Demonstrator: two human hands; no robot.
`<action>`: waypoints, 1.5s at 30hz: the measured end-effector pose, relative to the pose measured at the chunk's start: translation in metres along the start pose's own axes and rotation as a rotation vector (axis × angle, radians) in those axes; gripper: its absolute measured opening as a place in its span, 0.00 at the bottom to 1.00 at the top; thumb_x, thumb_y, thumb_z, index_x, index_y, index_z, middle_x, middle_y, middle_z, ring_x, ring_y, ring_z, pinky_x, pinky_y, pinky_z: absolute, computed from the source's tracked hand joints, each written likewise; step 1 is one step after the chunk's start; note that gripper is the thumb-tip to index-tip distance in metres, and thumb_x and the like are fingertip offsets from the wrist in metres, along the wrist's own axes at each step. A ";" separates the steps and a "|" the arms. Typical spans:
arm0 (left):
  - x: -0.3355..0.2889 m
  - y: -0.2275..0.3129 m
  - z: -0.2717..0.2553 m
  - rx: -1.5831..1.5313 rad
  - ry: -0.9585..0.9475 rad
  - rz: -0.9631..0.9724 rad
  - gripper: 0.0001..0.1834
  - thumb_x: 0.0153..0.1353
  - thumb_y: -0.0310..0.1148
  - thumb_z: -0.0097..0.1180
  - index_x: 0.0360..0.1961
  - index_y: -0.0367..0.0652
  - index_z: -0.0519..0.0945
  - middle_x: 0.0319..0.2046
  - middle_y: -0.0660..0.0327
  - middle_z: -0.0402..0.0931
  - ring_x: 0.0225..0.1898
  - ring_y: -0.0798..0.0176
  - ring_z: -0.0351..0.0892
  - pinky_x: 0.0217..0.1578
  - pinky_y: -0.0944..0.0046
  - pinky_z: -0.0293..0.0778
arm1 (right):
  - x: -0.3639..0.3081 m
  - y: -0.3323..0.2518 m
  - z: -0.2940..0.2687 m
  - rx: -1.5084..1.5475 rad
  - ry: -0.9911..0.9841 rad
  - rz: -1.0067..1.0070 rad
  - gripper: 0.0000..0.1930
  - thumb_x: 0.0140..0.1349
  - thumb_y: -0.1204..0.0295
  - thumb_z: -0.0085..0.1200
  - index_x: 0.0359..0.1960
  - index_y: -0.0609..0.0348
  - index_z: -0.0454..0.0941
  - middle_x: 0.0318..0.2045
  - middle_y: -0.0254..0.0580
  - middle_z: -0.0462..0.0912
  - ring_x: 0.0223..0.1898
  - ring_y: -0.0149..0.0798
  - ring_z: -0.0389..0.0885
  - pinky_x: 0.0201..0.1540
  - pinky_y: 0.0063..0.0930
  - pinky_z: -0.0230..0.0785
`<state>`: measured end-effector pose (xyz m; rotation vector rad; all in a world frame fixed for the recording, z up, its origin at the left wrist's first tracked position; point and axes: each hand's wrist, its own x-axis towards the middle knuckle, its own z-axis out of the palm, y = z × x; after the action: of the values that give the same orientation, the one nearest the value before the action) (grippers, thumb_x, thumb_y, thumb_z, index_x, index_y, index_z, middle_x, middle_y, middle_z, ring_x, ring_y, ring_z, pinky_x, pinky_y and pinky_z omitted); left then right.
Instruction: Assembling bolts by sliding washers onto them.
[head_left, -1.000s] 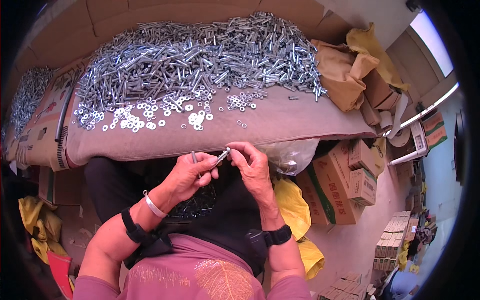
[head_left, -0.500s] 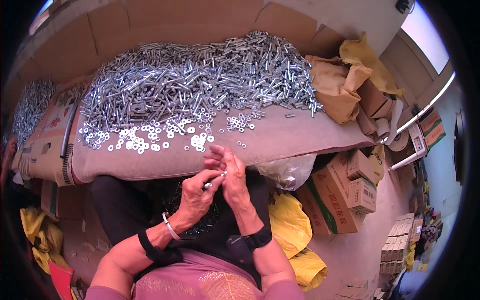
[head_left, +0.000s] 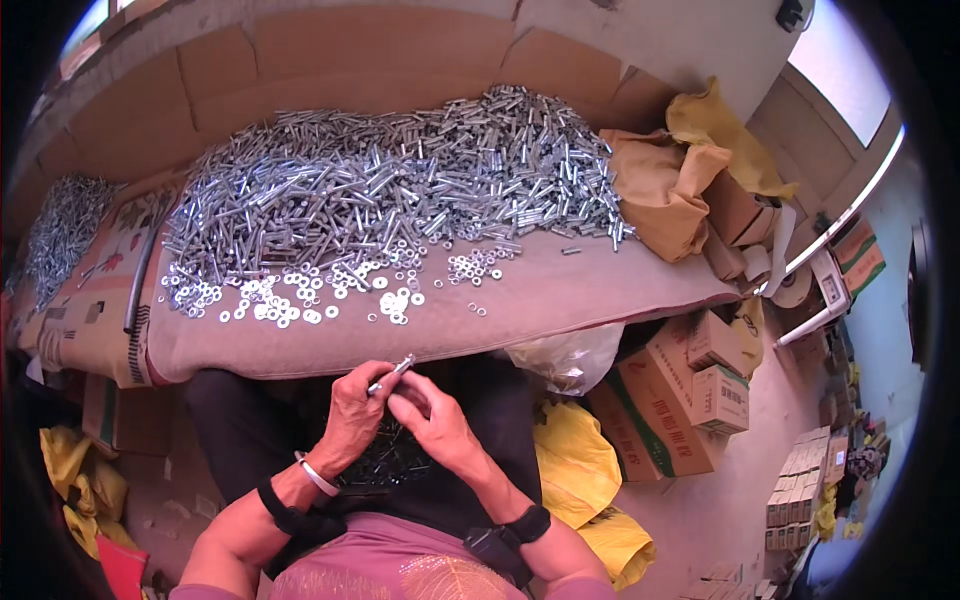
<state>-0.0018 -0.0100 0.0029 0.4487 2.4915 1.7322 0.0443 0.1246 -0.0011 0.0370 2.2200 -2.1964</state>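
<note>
Above my lap, my left hand [head_left: 350, 412] pinches a short silvery bolt [head_left: 393, 374], held at a slant with its upper end pointing up and right. Close against it on the right is my right hand [head_left: 437, 425], its fingers curled in beside the bolt; whether they hold anything small is hidden. Beyond both hands, flat washers [head_left: 285, 300] and small rings [head_left: 470, 265] lie scattered along the front of a brownish padded surface [head_left: 560, 290]. Behind them rises a wide heap of metal bolts [head_left: 390, 185]. A dark pile of metal pieces [head_left: 392, 455] shows between my legs.
Another bolt heap [head_left: 68, 235] is at the far left. Cardboard [head_left: 350, 50] lines the back. Brown sacking [head_left: 660, 185] sits at the right end. Right of my legs are a clear plastic bag [head_left: 570, 355], cartons [head_left: 650, 410] and yellow sacks [head_left: 580, 460]. Small boxes [head_left: 800, 490] stand stacked farther right.
Both hands have come slightly lower and left. My right hand has turned from upright with fingers extended to curled inward, and the bolt now shows above my left fingers. The view has tilted slightly.
</note>
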 end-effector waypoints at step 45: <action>0.022 0.014 0.026 -0.923 -0.201 -0.560 0.08 0.63 0.27 0.51 0.41 0.32 0.74 0.28 0.54 0.79 0.24 0.68 0.79 0.26 0.74 0.75 | 0.168 -0.012 -0.175 -1.246 0.448 -0.245 0.10 0.50 0.68 0.58 0.32 0.58 0.75 0.34 0.47 0.79 0.39 0.51 0.76 0.43 0.43 0.66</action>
<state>-0.0142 0.0237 0.0085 -0.1409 1.2599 2.1344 -0.1230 0.3002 0.0077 0.2533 3.5259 -0.5052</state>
